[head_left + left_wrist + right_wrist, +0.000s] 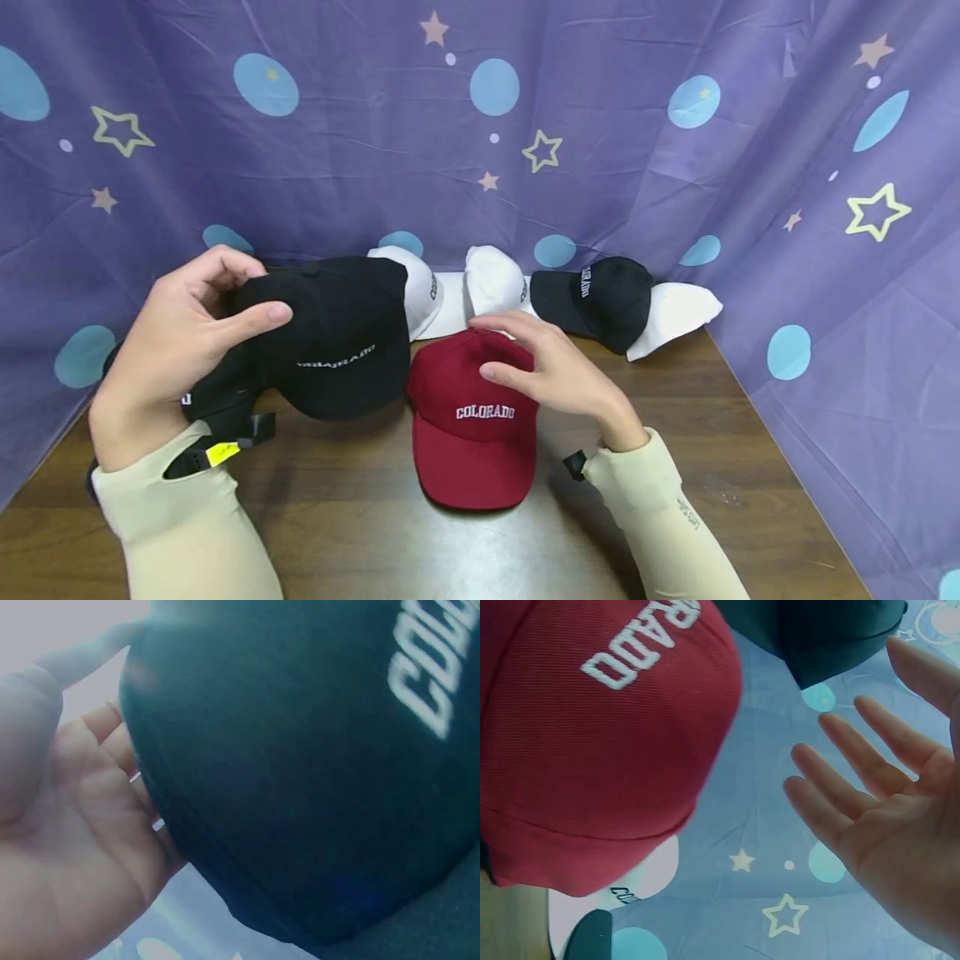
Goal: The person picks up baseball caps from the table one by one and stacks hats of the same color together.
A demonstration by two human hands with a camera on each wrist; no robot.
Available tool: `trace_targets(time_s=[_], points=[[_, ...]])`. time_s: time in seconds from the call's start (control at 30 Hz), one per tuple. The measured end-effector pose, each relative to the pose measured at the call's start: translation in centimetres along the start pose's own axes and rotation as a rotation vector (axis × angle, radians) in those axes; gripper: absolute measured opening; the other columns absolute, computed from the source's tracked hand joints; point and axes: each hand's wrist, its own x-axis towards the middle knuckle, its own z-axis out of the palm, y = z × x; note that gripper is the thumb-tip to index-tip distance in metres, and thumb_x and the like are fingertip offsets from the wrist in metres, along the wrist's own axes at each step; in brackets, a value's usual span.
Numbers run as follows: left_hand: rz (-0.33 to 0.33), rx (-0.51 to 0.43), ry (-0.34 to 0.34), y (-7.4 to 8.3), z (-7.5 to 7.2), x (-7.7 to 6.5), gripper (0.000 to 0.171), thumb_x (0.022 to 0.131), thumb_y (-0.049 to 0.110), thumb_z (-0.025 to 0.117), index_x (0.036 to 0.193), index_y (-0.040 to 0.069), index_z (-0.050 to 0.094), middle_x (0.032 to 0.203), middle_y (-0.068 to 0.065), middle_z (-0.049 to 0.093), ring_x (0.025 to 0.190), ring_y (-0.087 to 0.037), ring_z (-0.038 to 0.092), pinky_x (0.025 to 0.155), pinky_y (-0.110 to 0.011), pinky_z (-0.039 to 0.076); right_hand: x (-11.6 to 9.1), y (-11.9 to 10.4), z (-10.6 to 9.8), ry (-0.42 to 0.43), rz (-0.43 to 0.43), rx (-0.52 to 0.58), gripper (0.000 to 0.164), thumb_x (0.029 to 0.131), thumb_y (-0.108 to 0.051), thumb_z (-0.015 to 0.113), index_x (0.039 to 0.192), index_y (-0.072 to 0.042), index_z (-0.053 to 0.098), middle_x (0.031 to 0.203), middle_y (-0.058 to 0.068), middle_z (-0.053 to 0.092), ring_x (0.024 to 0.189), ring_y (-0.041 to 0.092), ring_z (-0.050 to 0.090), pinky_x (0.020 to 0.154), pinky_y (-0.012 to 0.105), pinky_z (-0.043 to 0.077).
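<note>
My left hand (176,325) grips a black baseball cap (330,317) by its side, thumb on the front and fingers behind it. White "COLORADO" lettering crosses that cap, and in the left wrist view the black cloth (285,772) fills most of the picture. A red "COLORADO" cap (472,375) sits on the table with its brim toward me. My right hand (558,371) is beside the red cap's crown; in the right wrist view its fingers (832,810) are extended, with a gap between them and the red cap (607,750).
Behind, white caps (495,279) and a black cap (618,300) form a row along the purple curtain (480,192). A white brim (675,312) ends that row at the right. Another dark cap (225,392) lies under my left hand. The wooden table (360,517) extends toward me.
</note>
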Motion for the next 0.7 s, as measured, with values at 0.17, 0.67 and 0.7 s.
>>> trace_targets(time_s=[0.17,0.67,0.7], points=[[0.038,-0.219,-0.033,1.5,0.6,-0.1,0.031,0.077,-0.012,0.071,0.103,-0.004,0.057,0.087,-0.010,0.058,0.069,-0.019,0.050,0.058,-0.022,0.042,0.0,-3.2,-1.5,0.079,-0.001,0.044,0.050,0.085,-0.010,0.072,0.131,-0.012,0.054,0.125,0.000,0.054,0.113,0.012,0.049,0.093,0.037,0.046],[0.053,-0.502,-0.323,4.8,7.2,1.3,0.024,0.083,-0.005,0.068,0.100,0.002,0.053,0.086,-0.014,0.051,0.077,-0.028,0.053,0.064,-0.028,0.047,-0.4,-6.8,-2.8,0.208,-0.106,0.023,0.046,0.085,-0.008,0.067,0.129,-0.003,0.054,0.123,0.004,0.056,0.114,0.019,0.050,0.099,0.037,0.039],[0.050,-0.499,-0.332,4.8,7.7,1.4,0.024,0.083,-0.003,0.069,0.100,0.003,0.054,0.086,-0.014,0.051,0.077,-0.028,0.053,0.065,-0.028,0.047,-0.4,-6.8,-2.9,0.205,-0.098,0.019,0.045,0.085,-0.008,0.067,0.128,-0.004,0.055,0.122,0.002,0.056,0.112,0.018,0.050,0.098,0.038,0.039]])
